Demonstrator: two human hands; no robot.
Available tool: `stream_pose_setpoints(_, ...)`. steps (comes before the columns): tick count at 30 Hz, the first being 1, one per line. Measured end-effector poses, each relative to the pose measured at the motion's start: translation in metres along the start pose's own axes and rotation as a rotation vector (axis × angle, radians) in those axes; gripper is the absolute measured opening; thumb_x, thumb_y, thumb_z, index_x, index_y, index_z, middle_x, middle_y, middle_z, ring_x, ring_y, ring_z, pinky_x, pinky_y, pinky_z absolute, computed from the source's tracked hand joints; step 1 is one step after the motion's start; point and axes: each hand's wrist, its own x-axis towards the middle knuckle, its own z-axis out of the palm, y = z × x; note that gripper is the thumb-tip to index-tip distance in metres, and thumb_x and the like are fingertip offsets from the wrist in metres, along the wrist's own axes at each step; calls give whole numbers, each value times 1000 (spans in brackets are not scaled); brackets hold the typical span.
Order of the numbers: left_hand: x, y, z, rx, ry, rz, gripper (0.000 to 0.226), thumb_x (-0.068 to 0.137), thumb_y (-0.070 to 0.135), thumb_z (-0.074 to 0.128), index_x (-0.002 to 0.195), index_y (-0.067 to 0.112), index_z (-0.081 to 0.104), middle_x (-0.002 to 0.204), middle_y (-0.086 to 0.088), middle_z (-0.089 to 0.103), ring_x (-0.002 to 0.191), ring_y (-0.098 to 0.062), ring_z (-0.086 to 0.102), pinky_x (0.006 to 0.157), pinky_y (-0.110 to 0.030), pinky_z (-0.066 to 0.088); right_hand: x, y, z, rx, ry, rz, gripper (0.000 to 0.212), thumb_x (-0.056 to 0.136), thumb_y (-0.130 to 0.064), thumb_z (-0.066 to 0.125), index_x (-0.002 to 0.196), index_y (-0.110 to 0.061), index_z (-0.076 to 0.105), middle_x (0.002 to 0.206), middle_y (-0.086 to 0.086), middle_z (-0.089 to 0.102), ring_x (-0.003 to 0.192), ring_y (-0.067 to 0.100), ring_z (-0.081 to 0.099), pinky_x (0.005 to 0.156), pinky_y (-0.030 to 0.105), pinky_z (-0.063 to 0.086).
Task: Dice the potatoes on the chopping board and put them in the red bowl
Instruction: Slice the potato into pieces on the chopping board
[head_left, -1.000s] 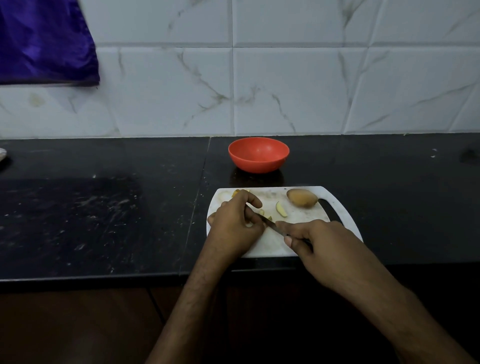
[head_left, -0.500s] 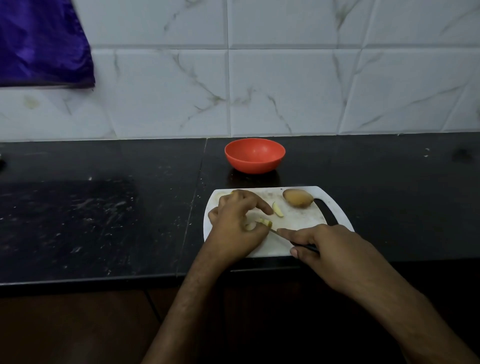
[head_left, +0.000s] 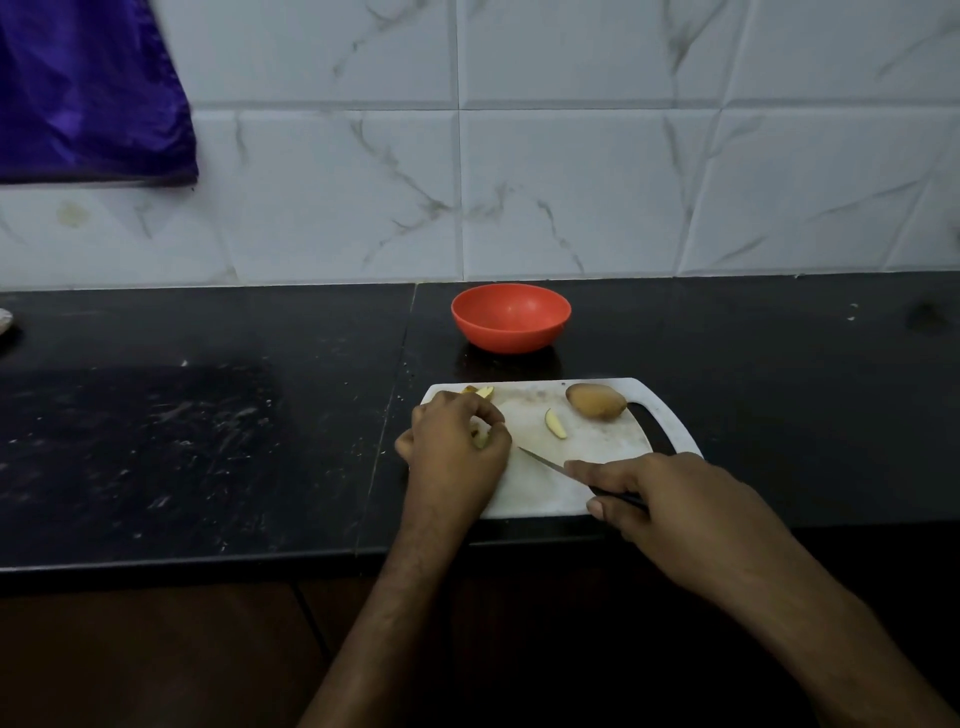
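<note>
The left hand (head_left: 457, 447) curls over potato pieces (head_left: 480, 439) at the left of the white chopping board (head_left: 540, 488). The right hand (head_left: 675, 514) grips the knife (head_left: 543, 460), blade tip clear of the pieces. A whole potato (head_left: 596, 400) and one wedge (head_left: 555, 423) lie on the board; the red bowl (head_left: 511, 317) stands on the bench (head_left: 208, 415) just behind it.

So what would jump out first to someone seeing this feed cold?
The red bowl on the black counter, just behind the white chopping board. On the board, the left hand curls round potato pieces while the right hand grips a knife; a whole potato waits at the far right.
</note>
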Motion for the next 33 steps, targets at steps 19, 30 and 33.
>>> stream_pose_setpoints(19, -3, -3, 6, 2, -128, 274, 25, 89, 43, 65, 114, 39, 62, 121, 23, 53, 125, -3, 38, 97, -31, 17, 20, 17, 13, 120, 144, 32, 38, 96, -53, 50, 130, -67, 42, 106, -22, 68, 99, 1, 61, 80, 30, 53)
stream_pose_setpoints(30, -3, 1, 13, 243, -223, 351, 49, 92, 57, 56, 137, 39, 51, 142, 17, 45, 138, -9, 26, 106, -40, 17, 59, 42, 31, 441, 259, -71, 35, 95, -50, 54, 129, -60, 52, 72, -14, 69, 78, -6, 64, 80, 25, 54)
stream_pose_setpoints(33, -5, 2, 17, 306, -189, 348, 52, 92, 58, 55, 140, 38, 48, 145, 15, 43, 139, -10, 22, 107, -39, 13, 59, 48, 35, 502, 286, -85, 34, 95, -50, 54, 128, -60, 53, 71, -13, 69, 79, -4, 64, 81, 29, 54)
